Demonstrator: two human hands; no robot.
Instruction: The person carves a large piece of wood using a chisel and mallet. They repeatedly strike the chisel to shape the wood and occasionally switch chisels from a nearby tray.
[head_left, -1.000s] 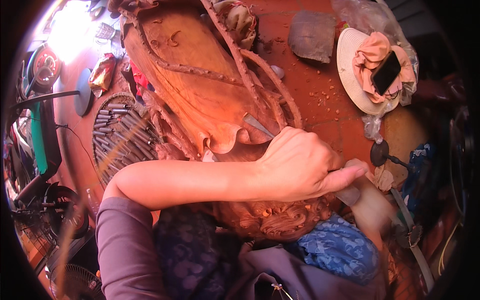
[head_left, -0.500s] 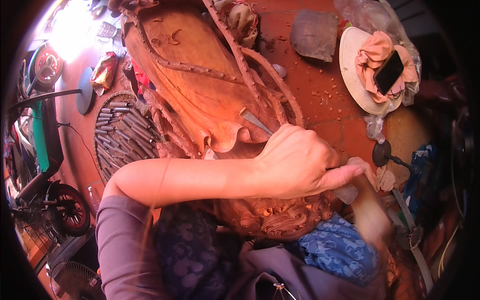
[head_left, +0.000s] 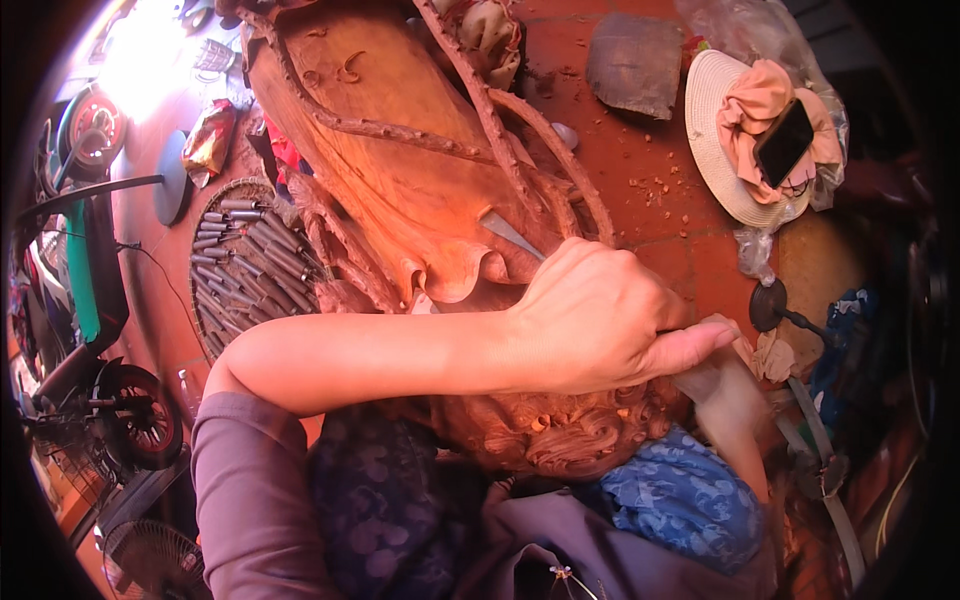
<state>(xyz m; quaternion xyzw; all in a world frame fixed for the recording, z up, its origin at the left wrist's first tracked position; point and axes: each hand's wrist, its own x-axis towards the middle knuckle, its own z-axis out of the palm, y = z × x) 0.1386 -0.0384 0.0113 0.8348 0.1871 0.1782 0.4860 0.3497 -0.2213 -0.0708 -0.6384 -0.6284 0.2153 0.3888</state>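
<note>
My left hand (head_left: 600, 325) is closed in a fist at the middle of the view, its forearm reaching across from the left. From its far side a flat-bladed chisel (head_left: 512, 235) sticks out, the metal tip pointing up and left over the smooth part of a large reddish-brown wood carving (head_left: 390, 170). My right hand (head_left: 725, 345) is close against the left one's thumb side, mostly hidden and blurred, so its fingers and anything in them do not show. Under the left forearm, curled relief carving (head_left: 570, 430) lies close to my lap.
A round basket (head_left: 196, 285) of many carving tools stands left of the carving. Wood chips lie on the red tile floor (head_left: 640, 165). At the right are a straw hat (head_left: 715, 130) and a phone (head_left: 784, 145). A fan (head_left: 150, 560) and a motorbike wheel (head_left: 140, 415) are at the left.
My right forearm has shifted slightly, blurred in both frames. My left fist keeps its grip on the chisel, whose tip stays over nearly the same spot. The view has shifted a little.
</note>
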